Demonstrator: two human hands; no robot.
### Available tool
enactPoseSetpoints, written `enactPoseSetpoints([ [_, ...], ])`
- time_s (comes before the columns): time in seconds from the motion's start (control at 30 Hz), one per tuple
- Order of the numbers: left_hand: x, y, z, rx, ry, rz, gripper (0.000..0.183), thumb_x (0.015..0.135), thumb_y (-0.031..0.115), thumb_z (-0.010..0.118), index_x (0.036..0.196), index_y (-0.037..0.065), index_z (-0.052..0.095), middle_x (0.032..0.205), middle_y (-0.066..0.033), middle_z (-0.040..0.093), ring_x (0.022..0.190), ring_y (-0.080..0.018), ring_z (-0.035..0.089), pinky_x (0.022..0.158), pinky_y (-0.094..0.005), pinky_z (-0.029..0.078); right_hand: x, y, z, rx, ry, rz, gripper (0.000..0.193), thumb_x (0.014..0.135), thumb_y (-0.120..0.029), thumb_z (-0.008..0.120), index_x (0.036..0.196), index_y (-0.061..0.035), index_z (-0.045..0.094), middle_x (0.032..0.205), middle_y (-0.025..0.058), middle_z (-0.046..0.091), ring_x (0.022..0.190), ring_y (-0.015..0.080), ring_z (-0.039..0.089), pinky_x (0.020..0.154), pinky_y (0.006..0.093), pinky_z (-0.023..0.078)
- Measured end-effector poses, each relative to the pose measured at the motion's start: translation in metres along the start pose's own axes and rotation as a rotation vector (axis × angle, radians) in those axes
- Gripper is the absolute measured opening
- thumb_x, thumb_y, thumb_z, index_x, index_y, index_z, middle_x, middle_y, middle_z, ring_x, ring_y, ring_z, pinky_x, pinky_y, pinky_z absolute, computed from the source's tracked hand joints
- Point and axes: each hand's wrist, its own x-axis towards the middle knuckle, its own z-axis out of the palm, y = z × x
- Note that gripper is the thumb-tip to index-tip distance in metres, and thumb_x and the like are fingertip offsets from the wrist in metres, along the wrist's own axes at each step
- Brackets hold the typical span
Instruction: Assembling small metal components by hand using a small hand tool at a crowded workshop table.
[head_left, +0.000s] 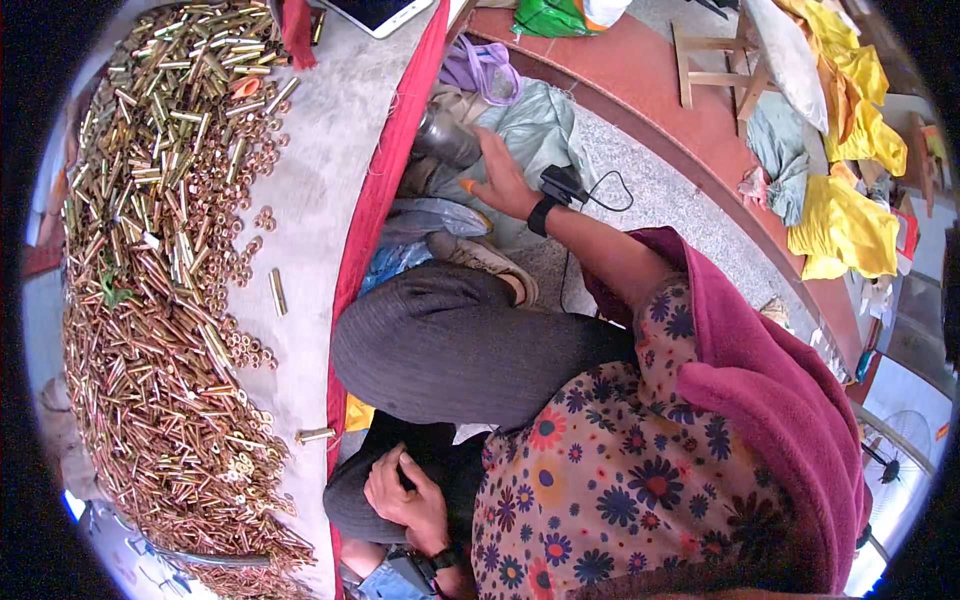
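My right hand (505, 180) reaches beside the table with its thumb spread from the fingers. Its fingertips are at the end of a grey, shiny bottle-like vessel (447, 138); whether they touch it I cannot tell. An orange patch shows at the thumb's tip. My left hand (408, 497) lies loosely over my dark-trousered knee, fingers slightly bent and holding nothing. On the table (310, 190), a large heap of brass-coloured pins, tubes and nuts (160, 340) spreads along the far side. Apart from it lie a short metal tube (278, 292) and a headed bolt (316, 435) at the near edge.
Red cloth (385, 180) edges the table, where a phone (380, 12) lies. Beside my right hand are a pale green sack (535, 125) and a purple bag (480, 70). A wooden stool (715, 45), yellow sacks (845, 230) and a fan (890, 455) stand farther right.
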Motion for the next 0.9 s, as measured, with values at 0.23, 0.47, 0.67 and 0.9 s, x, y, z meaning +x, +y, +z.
enactPoseSetpoints([
  [0.23, 0.001, 0.003, 0.0, 0.002, -0.006, -0.007, 0.014, 0.09, 0.013, 0.055, 0.091, 0.003, 0.065, 0.085, -0.0111, 0.064, 0.079, -0.0308, 0.061, 0.073, -0.0401, 0.043, 0.05, -0.027, 0.009, 0.01, 0.027, 0.067, 0.081, 0.063, -0.021, 0.08, 0.127, 0.0027, 0.036, 0.116, 0.0253, 0.048, 0.114, 0.0439, 0.044, 0.1, 0.0446, 0.036],
  [0.47, 0.0, 0.0, 0.001, 0.031, -0.016, -0.02, 0.013, 0.09, 0.014, 0.056, 0.091, 0.003, 0.064, 0.086, -0.011, 0.065, 0.08, -0.0302, 0.061, 0.075, -0.0394, 0.043, 0.065, 0.0, 0.027, 0.116, 0.165, -0.123, 0.073, 0.059, -0.026, 0.084, 0.115, 0.0002, 0.045, 0.106, 0.0224, 0.05, 0.103, 0.041, 0.049, 0.089, 0.0455, 0.041],
  [0.67, 0.004, 0.004, 0.0, 0.025, -0.011, -0.037, 0.013, 0.091, 0.013, 0.055, 0.092, 0.004, 0.064, 0.087, -0.0111, 0.065, 0.081, -0.0302, 0.061, 0.076, -0.0396, 0.043, 0.069, -0.002, 0.026, 0.005, 0.049, -0.041, 0.077, 0.061, -0.029, 0.083, 0.12, 0.0008, 0.044, 0.112, 0.0234, 0.05, 0.109, 0.0413, 0.048, 0.094, 0.0449, 0.04],
  [0.9, 0.001, 0.001, 0.001, 0.008, 0.01, -0.01, 0.013, 0.091, 0.012, 0.055, 0.093, 0.004, 0.065, 0.087, -0.0112, 0.065, 0.08, -0.03, 0.061, 0.075, -0.0399, 0.043, 0.064, -0.002, 0.02, 0.019, 0.056, -0.046, 0.085, 0.062, -0.032, 0.083, 0.126, 0.003, 0.038, 0.117, 0.0249, 0.049, 0.113, 0.0415, 0.047, 0.098, 0.0444, 0.038],
])
